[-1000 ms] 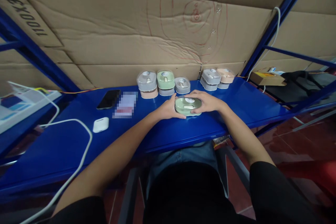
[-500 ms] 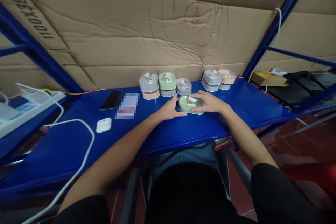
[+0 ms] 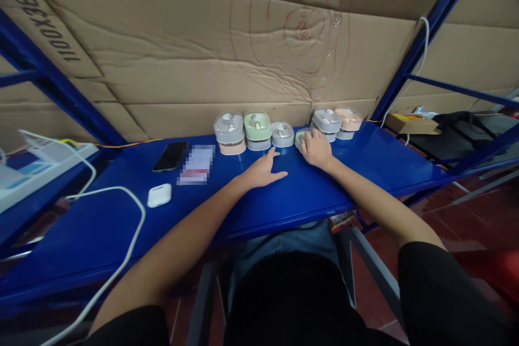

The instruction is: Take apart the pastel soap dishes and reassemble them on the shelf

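My right hand (image 3: 317, 148) is closed over a green lidded box (image 3: 299, 139), which is mostly hidden behind the fingers. This box sits on the blue table (image 3: 304, 194), just right of a single grey box (image 3: 283, 134) with a clear lid. My left hand (image 3: 263, 170) hovers over or rests on the table with its thumb and fingers apart, holding nothing. To its upper left stand two stacks, one topped by a green box (image 3: 258, 127), the other by a grey box (image 3: 229, 128). Behind my right hand is another grey-topped stack (image 3: 326, 122), beside a peach-topped one (image 3: 349, 120).
A dark phone (image 3: 171, 156), a blurred-out sheet or screen (image 3: 197, 165) and a white earbud case (image 3: 159, 195) lie at the left. A white cable (image 3: 140, 221) curves over the table's left side. Cardboard (image 3: 182, 65) walls the back, between blue frame posts (image 3: 421, 43).
My right hand has carried the green box away from my left hand, back and to the right, into the row beside the single grey box. My left hand stays nearly in place.
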`<state>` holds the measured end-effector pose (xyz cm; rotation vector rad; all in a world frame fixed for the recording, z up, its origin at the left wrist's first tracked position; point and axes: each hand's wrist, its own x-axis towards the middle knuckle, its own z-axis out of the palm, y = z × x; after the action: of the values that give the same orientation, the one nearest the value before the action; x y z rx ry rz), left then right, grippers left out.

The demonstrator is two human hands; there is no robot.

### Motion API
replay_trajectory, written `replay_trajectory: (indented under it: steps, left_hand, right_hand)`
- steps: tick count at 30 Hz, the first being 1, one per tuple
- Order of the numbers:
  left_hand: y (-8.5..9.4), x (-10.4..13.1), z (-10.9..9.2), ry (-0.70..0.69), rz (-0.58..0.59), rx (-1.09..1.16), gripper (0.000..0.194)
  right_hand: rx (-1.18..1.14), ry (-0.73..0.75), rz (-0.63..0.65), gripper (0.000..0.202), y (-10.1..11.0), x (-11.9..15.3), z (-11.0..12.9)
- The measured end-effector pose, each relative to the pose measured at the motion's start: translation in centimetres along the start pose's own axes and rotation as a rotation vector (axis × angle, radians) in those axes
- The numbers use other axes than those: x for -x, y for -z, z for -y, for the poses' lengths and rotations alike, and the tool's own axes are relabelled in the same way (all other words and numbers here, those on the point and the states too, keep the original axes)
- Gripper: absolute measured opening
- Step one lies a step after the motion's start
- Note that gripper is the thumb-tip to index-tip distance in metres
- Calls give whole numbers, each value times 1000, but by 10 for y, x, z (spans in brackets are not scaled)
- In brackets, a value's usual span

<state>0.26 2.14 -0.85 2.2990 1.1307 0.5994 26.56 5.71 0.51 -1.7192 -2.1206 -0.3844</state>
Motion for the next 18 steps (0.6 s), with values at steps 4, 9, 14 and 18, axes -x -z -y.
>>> replay_trajectory:
  steps: [4, 9, 14, 18]
  left_hand:
    - [0, 0, -3, 16, 8, -9, 107]
    - [1, 0, -4, 9, 3, -9, 104]
    - [1, 1, -5, 3, 5, -11, 100]
    - [-1, -1, -2, 5, -2, -9, 100]
  right_hand:
    - [1, -2, -59, 44, -16, -28, -6]
    - [-91, 5, -94, 48, -33, -61, -14]
    - [-216, -28, -179, 50, -36, -79, -19]
    - [-256, 128, -189, 57, -24, -64, -7]
